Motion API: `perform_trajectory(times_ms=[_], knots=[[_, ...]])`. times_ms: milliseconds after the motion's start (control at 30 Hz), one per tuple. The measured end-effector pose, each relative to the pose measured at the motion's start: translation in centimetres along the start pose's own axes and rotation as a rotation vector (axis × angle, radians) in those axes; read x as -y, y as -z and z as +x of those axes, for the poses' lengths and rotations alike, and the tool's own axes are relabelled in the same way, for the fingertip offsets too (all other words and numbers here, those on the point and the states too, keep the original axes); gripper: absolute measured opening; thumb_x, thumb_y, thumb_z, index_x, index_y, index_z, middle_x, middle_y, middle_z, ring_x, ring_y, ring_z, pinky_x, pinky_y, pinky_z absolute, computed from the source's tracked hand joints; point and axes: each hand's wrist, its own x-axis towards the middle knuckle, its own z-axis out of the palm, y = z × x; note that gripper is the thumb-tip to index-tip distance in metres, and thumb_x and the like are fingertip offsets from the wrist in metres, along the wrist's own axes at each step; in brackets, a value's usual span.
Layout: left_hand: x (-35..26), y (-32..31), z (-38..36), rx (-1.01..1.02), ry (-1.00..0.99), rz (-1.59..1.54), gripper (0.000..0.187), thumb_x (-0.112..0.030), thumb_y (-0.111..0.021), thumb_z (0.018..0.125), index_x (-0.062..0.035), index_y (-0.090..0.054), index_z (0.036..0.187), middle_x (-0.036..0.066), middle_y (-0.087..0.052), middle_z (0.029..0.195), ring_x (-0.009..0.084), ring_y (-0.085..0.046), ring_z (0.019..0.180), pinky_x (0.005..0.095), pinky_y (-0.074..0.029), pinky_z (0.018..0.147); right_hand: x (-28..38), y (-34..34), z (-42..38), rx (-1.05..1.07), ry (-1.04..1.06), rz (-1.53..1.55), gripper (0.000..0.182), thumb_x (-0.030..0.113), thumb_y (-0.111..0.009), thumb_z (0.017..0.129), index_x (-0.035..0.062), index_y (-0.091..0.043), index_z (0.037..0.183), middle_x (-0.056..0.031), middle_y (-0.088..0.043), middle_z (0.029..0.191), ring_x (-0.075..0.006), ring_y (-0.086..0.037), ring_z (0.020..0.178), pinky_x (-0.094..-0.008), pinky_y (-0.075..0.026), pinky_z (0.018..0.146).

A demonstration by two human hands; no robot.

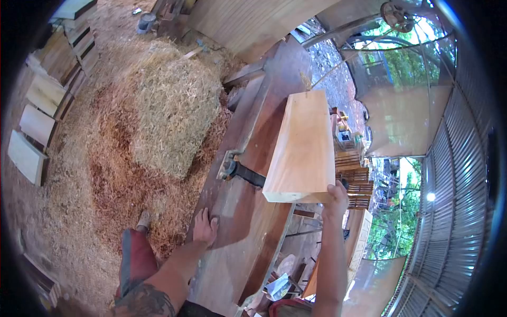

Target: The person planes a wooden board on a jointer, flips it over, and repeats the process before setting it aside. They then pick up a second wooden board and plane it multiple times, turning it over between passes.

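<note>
A thick, pale wooden board [302, 145] is held by its near right corner in my right hand [337, 201], whose fingers are wrapped round the edge. Its far end reaches away over the long reddish-brown wooden bench [222, 232]. My left hand [205, 228] rests on the left edge of the bench with its fingers apart, holding nothing. Between the hands, a dark cylindrical part [247, 174] with a metal fitting at its left end lies across the bench, partly hidden by the board.
Heaped wood shavings [174, 111] cover the ground left of the bench. Several wooden blocks [37, 124] stand in a row at the far left. A bucket [146, 22] sits at the back. Slatted wooden pieces [355, 182] are beyond the bench on the right.
</note>
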Motion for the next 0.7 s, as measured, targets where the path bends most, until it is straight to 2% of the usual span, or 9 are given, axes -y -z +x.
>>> perform_trajectory(times_ms=[100,133,233,267,367,400,533,633,700], knots=[[0.8,0.3,0.5,0.065,-0.021,0.034,0.076,-0.049,-0.048,0.109,0.0034,-0.034,0.162,0.03,-0.039,0.162,0.0484,-0.038,0.15,0.0549,-0.033,0.125,2.9,1.7,-3.3,-0.104,-0.241,0.248,0.054,0.026,-0.064,0.087,-0.0051,-0.065,0.131,-0.015,-0.072,0.124,-0.0323,-0.069,0.116,-0.0489,-0.059,0.095],[1.1,0.5,0.9,0.101,-0.024,0.064,0.076,-0.05,-0.048,0.109,0.0028,-0.034,0.162,0.03,-0.039,0.162,0.0483,-0.038,0.15,0.0549,-0.033,0.126,4.9,1.7,-4.4,-0.064,-0.257,0.262,0.058,0.032,-0.063,0.087,-0.001,-0.063,0.135,-0.0143,-0.071,0.128,-0.0355,-0.069,0.12,-0.0558,-0.06,0.094],[1.6,2.8,1.5,0.236,-0.026,0.152,0.075,-0.052,-0.046,0.11,0.0002,-0.036,0.162,0.03,-0.037,0.164,0.0479,-0.037,0.151,0.055,-0.034,0.126,9.8,1.5,-5.4,-0.122,-0.259,0.35,0.06,0.034,-0.063,0.087,0.0023,-0.06,0.138,-0.0131,-0.069,0.13,-0.0352,-0.07,0.119,-0.0547,-0.06,0.095],[1.8,3.6,1.9,0.282,-0.031,0.18,0.074,-0.052,-0.046,0.11,-0.0008,-0.038,0.162,0.03,-0.036,0.165,0.0478,-0.036,0.151,0.055,-0.034,0.125,11.1,1.9,-5.2,-0.056,-0.279,0.304,0.058,0.037,-0.063,0.088,0.0057,-0.059,0.137,-0.0125,-0.068,0.132,-0.0345,-0.07,0.118,-0.0549,-0.06,0.093],[1.2,10.8,0.5,0.309,0.101,0.226,0.068,-0.051,-0.048,0.109,-0.0025,-0.048,0.156,0.029,-0.042,0.162,0.0479,-0.04,0.149,0.0557,-0.037,0.124,12.3,2.3,-3.1,-0.074,-0.312,0.279,0.062,0.039,-0.057,0.088,0.0034,-0.06,0.139,-0.0144,-0.068,0.135,-0.0355,-0.068,0.12,-0.0573,-0.058,0.092],[7.3,10.2,1.4,0.382,-0.052,0.341,0.065,-0.05,-0.051,0.108,-0.002,-0.052,0.152,0.028,-0.046,0.159,0.0474,-0.044,0.147,0.0562,-0.038,0.123,13.0,2.0,-2.9,-0.087,-0.316,0.264,0.059,0.04,-0.056,0.09,0.0038,-0.061,0.137,-0.0142,-0.068,0.134,-0.0345,-0.07,0.118,-0.0535,-0.06,0.088],[18.1,19.1,-0.9,0.289,0.098,0.475,0.061,-0.046,-0.054,0.104,-0.0011,-0.061,0.144,0.025,-0.059,0.146,0.0438,-0.054,0.139,0.0559,-0.042,0.119,14.1,3.7,0.5,-0.019,-0.315,0.224,0.055,0.041,-0.054,0.094,0.0072,-0.062,0.136,-0.0144,-0.069,0.132,-0.0341,-0.071,0.115,-0.0533,-0.061,0.088],[29.0,24.0,-2.6,0.578,0.001,1.063,0.06,-0.044,-0.053,0.104,-0.0024,-0.061,0.146,0.025,-0.06,0.146,0.0424,-0.054,0.14,0.0543,-0.043,0.118,15.0,2.9,0.6,-0.078,-0.304,0.238,0.055,0.041,-0.061,0.091,0.0077,-0.061,0.134,-0.0121,-0.068,0.131,-0.0355,-0.069,0.119,-0.0565,-0.059,0.095],[27.6,28.0,-5.4,0.427,0.29,0.893,0.057,-0.042,-0.054,0.102,-0.0018,-0.064,0.141,0.025,-0.061,0.145,0.0431,-0.056,0.138,0.0541,-0.046,0.115,15.6,2.2,0.2,-0.094,-0.28,0.182,0.053,0.041,-0.057,0.093,0.0066,-0.063,0.133,-0.0138,-0.069,0.13,-0.0349,-0.07,0.117,-0.0553,-0.06,0.091]])
